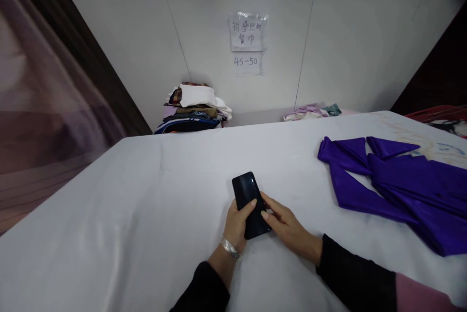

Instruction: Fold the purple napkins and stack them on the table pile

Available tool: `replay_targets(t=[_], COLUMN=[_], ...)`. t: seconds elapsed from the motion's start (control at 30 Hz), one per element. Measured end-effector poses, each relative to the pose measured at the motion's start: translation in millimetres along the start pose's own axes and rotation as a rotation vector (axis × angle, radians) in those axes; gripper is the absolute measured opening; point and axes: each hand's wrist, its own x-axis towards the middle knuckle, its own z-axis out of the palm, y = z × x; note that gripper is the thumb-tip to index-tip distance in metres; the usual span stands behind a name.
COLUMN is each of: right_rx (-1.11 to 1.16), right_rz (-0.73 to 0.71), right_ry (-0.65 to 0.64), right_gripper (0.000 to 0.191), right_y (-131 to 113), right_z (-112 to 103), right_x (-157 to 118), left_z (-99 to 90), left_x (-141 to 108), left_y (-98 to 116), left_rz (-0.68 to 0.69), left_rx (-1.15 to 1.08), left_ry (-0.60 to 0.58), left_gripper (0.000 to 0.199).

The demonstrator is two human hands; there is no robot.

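Observation:
A black smartphone with a dark screen is held slightly tilted above the middle of the white-covered table. My left hand grips its left side, thumb lying across the screen; a silver bracelet circles that wrist. On the phone's right edge, my right hand is closed with thumb and fingers at the side. The undersides of both hands and the back of the phone are hidden. To the right lies shiny purple fabric, folded and overlapping, apart from my hands.
Behind the table's far edge is a stack of folded clothes, with a smaller cloth pile farther right. Handwritten paper signs hang on the pale wall. A sheer pinkish curtain borders the left side.

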Motion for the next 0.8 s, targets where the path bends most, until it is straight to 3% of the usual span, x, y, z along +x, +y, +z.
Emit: replay_targets(t=[0.57, 0.8], right_rx=[-0.039, 0.023], right_rz=[-0.019, -0.003], right_ry=[0.011, -0.036], right_gripper=[0.044, 0.047], right_y=[-8, -14], right_z=[-4, -3], right_x=[3, 4], left_z=[-2.4, -2.8], left_x=[1, 0], left_y=[-1, 1], left_rz=[0.025, 0.014], left_rx=[0.044, -0.071], left_ry=[0.009, -0.081], left_gripper=[0.042, 0.043])
